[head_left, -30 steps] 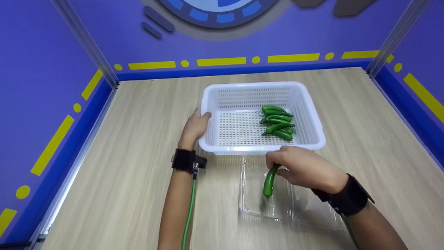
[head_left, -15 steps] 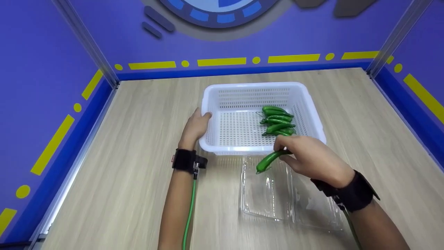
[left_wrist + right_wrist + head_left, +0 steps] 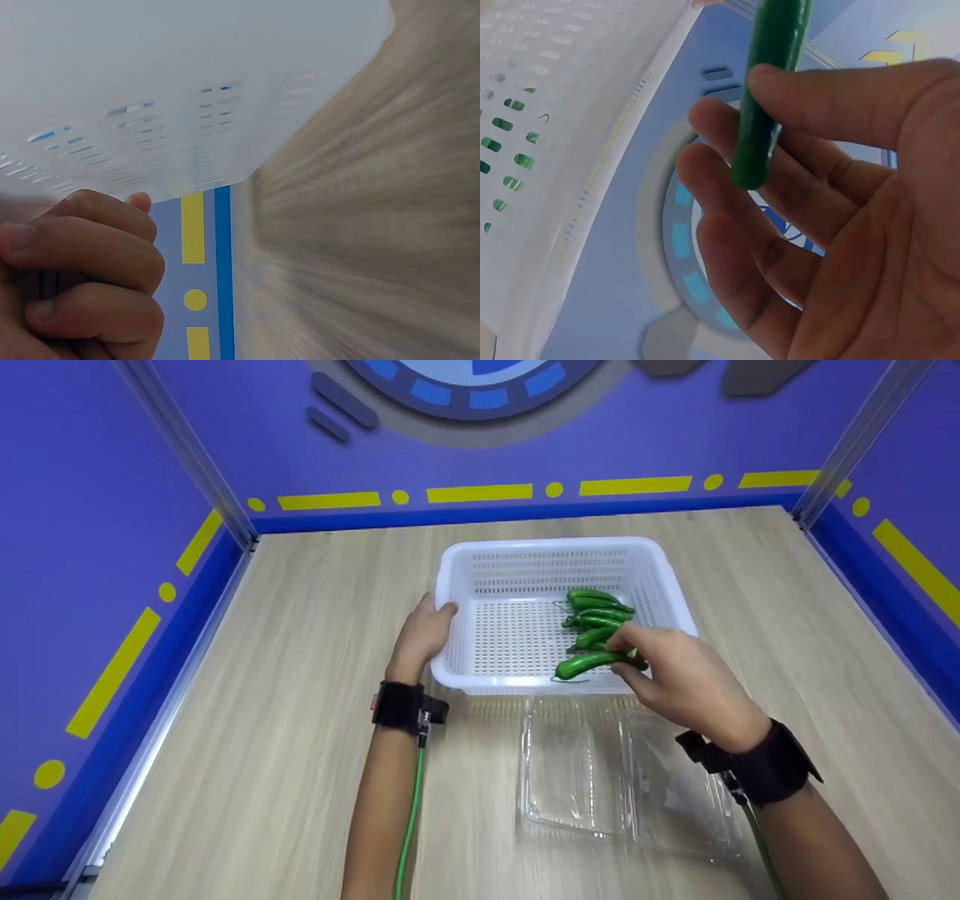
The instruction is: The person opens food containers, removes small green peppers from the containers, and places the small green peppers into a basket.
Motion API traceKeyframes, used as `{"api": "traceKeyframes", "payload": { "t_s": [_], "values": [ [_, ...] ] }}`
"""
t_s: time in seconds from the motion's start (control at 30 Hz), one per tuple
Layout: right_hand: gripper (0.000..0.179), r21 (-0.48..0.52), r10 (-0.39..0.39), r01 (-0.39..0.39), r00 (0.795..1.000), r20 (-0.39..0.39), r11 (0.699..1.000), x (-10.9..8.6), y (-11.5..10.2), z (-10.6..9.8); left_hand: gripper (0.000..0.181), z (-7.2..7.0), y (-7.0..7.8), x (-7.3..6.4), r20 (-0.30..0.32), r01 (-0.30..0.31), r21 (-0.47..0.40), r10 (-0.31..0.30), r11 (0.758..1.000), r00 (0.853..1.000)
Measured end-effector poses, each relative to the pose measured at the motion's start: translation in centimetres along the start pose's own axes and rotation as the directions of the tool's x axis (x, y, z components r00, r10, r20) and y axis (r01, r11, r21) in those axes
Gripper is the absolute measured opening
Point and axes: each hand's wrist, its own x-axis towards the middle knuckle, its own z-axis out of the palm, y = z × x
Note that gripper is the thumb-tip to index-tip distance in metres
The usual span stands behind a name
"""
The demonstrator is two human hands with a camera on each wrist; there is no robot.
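A green chili pepper is pinched between the thumb and fingers of my right hand, over the near rim of the white basket. The right wrist view shows the same pepper with the thumb pressed across it. Several more green peppers lie in the right half of the basket, partly covered by the hand. On the basket's left side, my left hand grips the rim, thumb on top. From the left wrist view, its fingers curl beside the slotted basket wall.
A clear plastic clamshell box lies opened out on the wooden table, just in front of the basket. Blue-purple walls with yellow marks enclose the table at the back and both sides. A green cable runs along my left forearm.
My right hand has carried the pepper up and away from above the clear box to the basket's near rim, turning it nearly level. The left hand and basket have stayed put.
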Motion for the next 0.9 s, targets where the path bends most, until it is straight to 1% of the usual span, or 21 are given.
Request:
{"api": "traceKeyframes", "payload": {
  "t_s": [0.13, 0.27, 0.5, 0.73, 0.9],
  "values": [
    [0.019, 0.007, 0.036, -0.035, 0.999, -0.040, 0.999, 0.1, 0.2, -0.1, 0.058, -0.1, 0.0, 0.0, 0.004, -0.016, 0.006, 0.016, 1.000, 1.000],
    [0.018, 0.015, 0.086, -0.085, 0.995, -0.055, 0.996, 0.1, 0.6, -0.1, 0.059, -0.1, 0.0, 0.0, 0.005, -0.019, -0.003, 0.019, 1.000, 1.000],
    [0.018, 0.046, 0.113, -0.110, 0.991, -0.070, 0.993, 0.3, 1.3, -0.2, 0.058, -0.1, 0.0, 0.0, 0.005, -0.006, -0.003, 0.006, 1.000, 1.000],
    [0.018, 0.059, 0.179, -0.176, 0.982, -0.061, 0.983, 0.6, 2.2, -0.1, 0.057, 0.0, 0.1, -0.1, 0.001, -0.005, -0.005, 0.005, 1.000, 1.000],
    [0.017, 0.076, 0.200, -0.195, 0.977, -0.068, 0.978, 0.8, 2.7, 0.3, 0.057, -0.1, 0.1, -0.1, 0.002, -0.009, 0.003, 0.009, 1.000, 1.000]
  ]
}}
